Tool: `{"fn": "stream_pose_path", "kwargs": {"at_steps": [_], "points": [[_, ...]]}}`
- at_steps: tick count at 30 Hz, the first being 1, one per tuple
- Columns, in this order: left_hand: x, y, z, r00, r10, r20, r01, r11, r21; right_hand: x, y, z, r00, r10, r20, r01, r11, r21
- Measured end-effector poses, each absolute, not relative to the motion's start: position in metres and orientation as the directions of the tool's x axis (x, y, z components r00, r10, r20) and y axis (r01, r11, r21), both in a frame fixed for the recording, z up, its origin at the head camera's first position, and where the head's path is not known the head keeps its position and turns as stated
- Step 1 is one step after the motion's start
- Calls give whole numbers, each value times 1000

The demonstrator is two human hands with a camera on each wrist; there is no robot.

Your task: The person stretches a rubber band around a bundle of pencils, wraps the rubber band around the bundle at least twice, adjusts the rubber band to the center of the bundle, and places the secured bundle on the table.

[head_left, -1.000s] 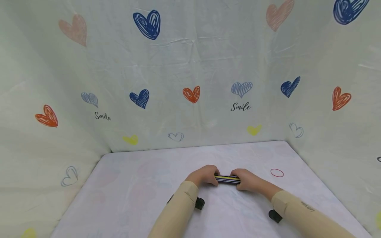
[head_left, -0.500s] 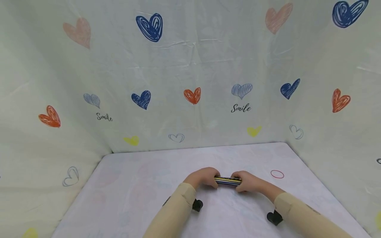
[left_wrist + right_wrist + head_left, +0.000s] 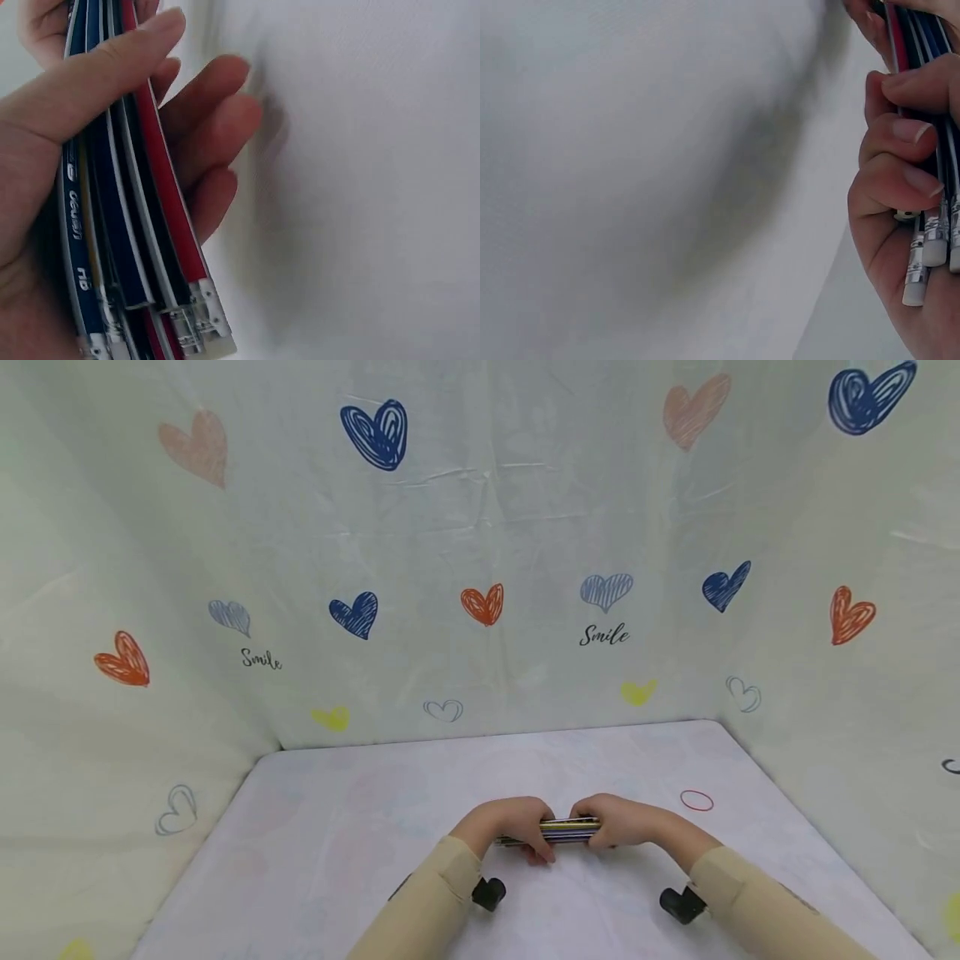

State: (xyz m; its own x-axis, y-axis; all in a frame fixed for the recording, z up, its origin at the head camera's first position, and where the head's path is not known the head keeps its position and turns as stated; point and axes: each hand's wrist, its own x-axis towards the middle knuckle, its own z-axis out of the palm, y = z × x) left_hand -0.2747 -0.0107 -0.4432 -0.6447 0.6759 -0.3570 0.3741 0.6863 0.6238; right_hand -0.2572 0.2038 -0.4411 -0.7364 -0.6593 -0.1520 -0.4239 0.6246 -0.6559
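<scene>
Both hands share a bundle of pencils (image 3: pixel 567 832), held level in the head view. My left hand (image 3: pixel 513 823) grips its left part; in the left wrist view the thumb (image 3: pixel 97 90) lies across the pencils, while several fingers reach out past them. Dark blue barrels and a red pencil (image 3: pixel 166 187) show there, with metal ferrules and erasers at the lower ends. My right hand (image 3: pixel 624 821) grips the other part, fingers curled round it. White erasers (image 3: pixel 934 251) stick out below those fingers in the right wrist view. The palms hide part of the bundle.
A white-covered table (image 3: pixel 360 877) lies under the hands. A thin red ring shape (image 3: pixel 697 800) shows on it to the right. Pale curtains with printed hearts (image 3: pixel 482 604) enclose the back and sides. Small black cameras (image 3: pixel 489 894) sit at the wrists.
Both hands have come slightly lower in the head view with the pencils. The left hand's fingers have spread, and pencil ends now show on the left side of that hand.
</scene>
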Motion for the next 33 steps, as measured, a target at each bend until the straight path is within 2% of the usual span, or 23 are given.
{"fn": "stream_pose_path", "kwargs": {"at_steps": [2, 5, 9, 12, 18, 24, 29, 33], "points": [[-271, -17, -443, -605, 708, -365, 341, 644, 685, -254, 201, -437, -723, -671, -167, -418, 617, -667], [-266, -26, -440, -581, 734, -353, 360, 620, 697, -250, 197, -431, -710, -680, -181, -402, 603, -689], [-261, -36, -431, -597, 731, -331, 410, 632, 657, -247, 189, -425, -710, -690, -144, -424, 581, -695], [-256, -43, -421, -632, 709, -314, 425, 655, 624, -244, 182, -420, -722, -686, -92, -451, 568, -689], [-249, -56, -405, -713, 657, -246, 418, 680, 603, -236, 174, -413, -800, -598, 49, -436, 523, -732], [-245, -70, -387, -747, 620, -240, 400, 707, 584, -229, 171, -415, -842, -512, 167, -377, 338, -862], [-241, -78, -377, -767, 589, -254, 366, 728, 580, -219, 164, -415, -839, -415, 351, -460, 197, -866], [-239, -83, -372, -767, 588, -258, 364, 729, 580, -213, 151, -412, -775, -358, 521, -585, 93, -805]]}}
